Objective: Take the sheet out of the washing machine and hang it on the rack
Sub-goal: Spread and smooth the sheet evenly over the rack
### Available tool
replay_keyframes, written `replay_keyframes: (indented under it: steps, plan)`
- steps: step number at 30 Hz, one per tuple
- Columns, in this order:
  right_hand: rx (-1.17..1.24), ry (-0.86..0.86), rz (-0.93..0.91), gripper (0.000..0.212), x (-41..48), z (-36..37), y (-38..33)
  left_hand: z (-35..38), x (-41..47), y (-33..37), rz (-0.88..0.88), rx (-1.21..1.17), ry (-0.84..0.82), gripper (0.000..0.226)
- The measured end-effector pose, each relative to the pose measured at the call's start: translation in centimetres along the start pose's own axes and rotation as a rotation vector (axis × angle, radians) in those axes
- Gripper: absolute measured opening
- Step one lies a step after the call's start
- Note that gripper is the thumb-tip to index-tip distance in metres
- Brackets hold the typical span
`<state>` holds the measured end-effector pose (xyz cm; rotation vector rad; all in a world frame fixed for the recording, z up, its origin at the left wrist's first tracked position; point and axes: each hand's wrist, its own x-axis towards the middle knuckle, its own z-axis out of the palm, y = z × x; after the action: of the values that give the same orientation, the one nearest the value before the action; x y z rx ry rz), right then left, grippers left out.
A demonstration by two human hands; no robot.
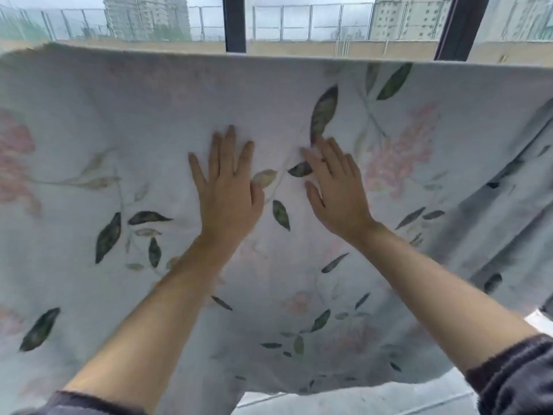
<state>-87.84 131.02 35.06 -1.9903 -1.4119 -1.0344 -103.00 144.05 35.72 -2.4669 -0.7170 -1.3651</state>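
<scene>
One sheet [119, 130], pale with a print of pink flowers and dark leaves, hangs across nearly the whole view; its top fold runs in a straight line just below the window, which I judge to be where it lies over the rack; the rack itself is covered by the cloth and cannot be seen.

Both hands lie on the hanging face near its middle; the left hand [227, 187] is pressed flat to the cloth, fingers [230, 145] straight and spread, gripping nothing; the right hand [335, 190] is just beside it, fingers straight and angled up and to the left, tips touching the cloth, likewise gripping nothing.

Left and centre of the cloth hang fairly smooth; at the right side it gathers into loose vertical folds [508, 205]; the lower hem ends above a pale floor [359, 399].

A dark sleeve [514, 375] is pushed up the right forearm; behind the sheet stand a dark window frame [235, 22], a wire fence [299, 22] and tall buildings [146, 16].

Assessment: the washing machine is not in view and removal appears complete; the sheet is up and draped; what remains, in my judgement, is smoothing the face and spreading the bunched right side so that it hangs evenly.
</scene>
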Motion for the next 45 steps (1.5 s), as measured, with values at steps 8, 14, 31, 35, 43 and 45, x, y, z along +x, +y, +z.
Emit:
replay_keyframes:
  steps: [8, 14, 31, 35, 43, 45]
  plan:
    - [0.067, -0.627, 0.32, 0.054, -18.0, 7.2, 3.2, 8.1, -13.1, 1.2, -0.164, -0.1, -0.593, 0.055]
    - [0.187, -0.735, 0.499, 0.057, -19.8, 8.4, 4.6, 12.7, -15.8, 2.6, -0.247, -0.238, -0.779, 0.05]
    - [0.234, -0.617, 0.41, 0.061, -18.1, 6.3, 15.0, 15.9, -14.1, 12.8, -0.326, -0.637, -0.518, 0.039]
    - [0.217, -0.544, 0.332, 0.062, -16.0, 3.5, 20.0, 16.5, -9.6, 19.1, -0.233, -0.661, -0.41, 0.038]
    - [0.193, -0.405, 0.066, 0.061, -8.9, -5.3, 29.8, 13.1, 1.5, 29.9, -0.07, -0.508, -0.121, 0.038]
    - [0.162, -0.348, 0.051, 0.059, -7.1, -7.3, 31.1, 11.9, 4.0, 31.3, 0.017, -0.408, -0.052, 0.036]
